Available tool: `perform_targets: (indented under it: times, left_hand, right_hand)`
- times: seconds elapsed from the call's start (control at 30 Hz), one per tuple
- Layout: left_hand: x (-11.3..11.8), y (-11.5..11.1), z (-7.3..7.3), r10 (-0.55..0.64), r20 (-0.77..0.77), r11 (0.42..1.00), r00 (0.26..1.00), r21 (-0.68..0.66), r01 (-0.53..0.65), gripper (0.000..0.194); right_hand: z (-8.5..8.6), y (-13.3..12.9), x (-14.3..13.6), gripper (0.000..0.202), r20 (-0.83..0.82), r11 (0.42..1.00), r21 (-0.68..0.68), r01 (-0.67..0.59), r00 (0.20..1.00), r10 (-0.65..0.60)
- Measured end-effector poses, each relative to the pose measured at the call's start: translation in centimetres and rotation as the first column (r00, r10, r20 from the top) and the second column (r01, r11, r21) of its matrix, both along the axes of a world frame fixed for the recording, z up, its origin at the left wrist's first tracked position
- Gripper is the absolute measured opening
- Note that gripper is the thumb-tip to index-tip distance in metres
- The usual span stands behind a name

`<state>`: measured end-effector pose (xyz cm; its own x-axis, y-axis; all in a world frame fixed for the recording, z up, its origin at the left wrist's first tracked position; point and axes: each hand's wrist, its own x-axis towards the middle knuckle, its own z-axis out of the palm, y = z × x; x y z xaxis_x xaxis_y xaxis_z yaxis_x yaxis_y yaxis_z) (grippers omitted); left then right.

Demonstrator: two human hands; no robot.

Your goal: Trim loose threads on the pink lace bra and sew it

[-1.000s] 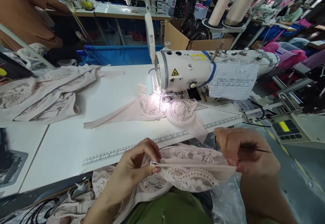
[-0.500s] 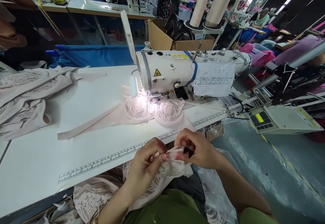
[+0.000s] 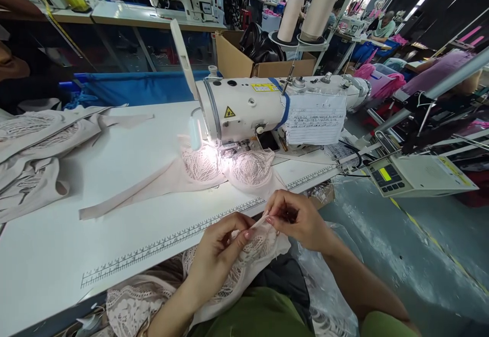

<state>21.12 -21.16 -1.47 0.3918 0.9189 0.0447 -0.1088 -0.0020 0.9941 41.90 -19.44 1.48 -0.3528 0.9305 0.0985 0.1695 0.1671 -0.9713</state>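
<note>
Left hand [image 3: 221,245] and right hand [image 3: 294,220], fingertips together, pinch the lace garment's [image 3: 255,255] strap.

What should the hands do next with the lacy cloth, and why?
Probably lift the lace piece toward the sewing machine: the left hand and right hand pinch its edge together over the lap, short of the lit needle area.

White table [image 3: 114,153] carries sewing machine [image 3: 248,108], lace bra [image 3: 214,169] under needle, fabric pile [image 3: 34,148] far left.
</note>
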Motion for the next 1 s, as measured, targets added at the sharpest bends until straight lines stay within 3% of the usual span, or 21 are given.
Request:
perform_targets:
  times: [0.13,0.2,0.27,0.43,0.6,0.7,0.8,1.0]
  left_hand:
    - [0.3,0.2,0.5,0.014,0.001,1.0,1.0,-0.024,-0.014,0.029]
    - [0.6,0.3,0.7,0.033,-0.019,0.999,0.999,-0.022,-0.033,0.021]
    - [0.9,0.4,0.8,0.053,-0.08,0.998,0.995,-0.022,-0.055,0.011]
    - [1.5,0.7,0.7,0.132,-0.265,0.991,0.955,0.065,-0.119,0.02]
    - [1.6,0.8,1.0,0.076,-0.143,0.984,0.987,-0.151,-0.098,0.032]
    - [1.5,0.9,1.3,0.069,-0.086,0.964,0.994,-0.25,-0.089,0.032]
    - [1.4,1.0,1.4,0.073,-0.091,0.965,0.993,-0.244,-0.093,0.031]
    - [1.2,1.4,0.8,0.05,-0.152,0.982,0.987,-0.171,-0.076,0.028]
  right_hand:
    - [0.1,-0.1,-0.6,0.02,-0.036,0.999,-0.003,0.046,0.998,-0.046]
    - [0.1,-0.3,-0.8,0.02,-0.03,0.998,-0.014,0.068,0.997,-0.069]
    - [0.2,-0.5,-1.0,0.021,-0.002,0.997,-0.022,0.078,0.997,-0.078]
    - [0.3,-0.5,-1.0,0.022,0.086,0.998,0.01,0.061,0.994,-0.062]
    - [0.0,0.0,0.2,0.049,0.155,0.992,0.091,0.085,0.983,-0.099]
    - [0.0,0.3,0.7,0.053,0.23,0.997,0.077,-0.009,0.973,-0.009]
    - [0.2,0.4,0.5,0.051,0.26,0.994,0.008,-0.105,0.96,0.1]
    - [0.0,0.2,-0.4,0.032,0.104,0.988,-0.109,-0.108,0.987,0.12]
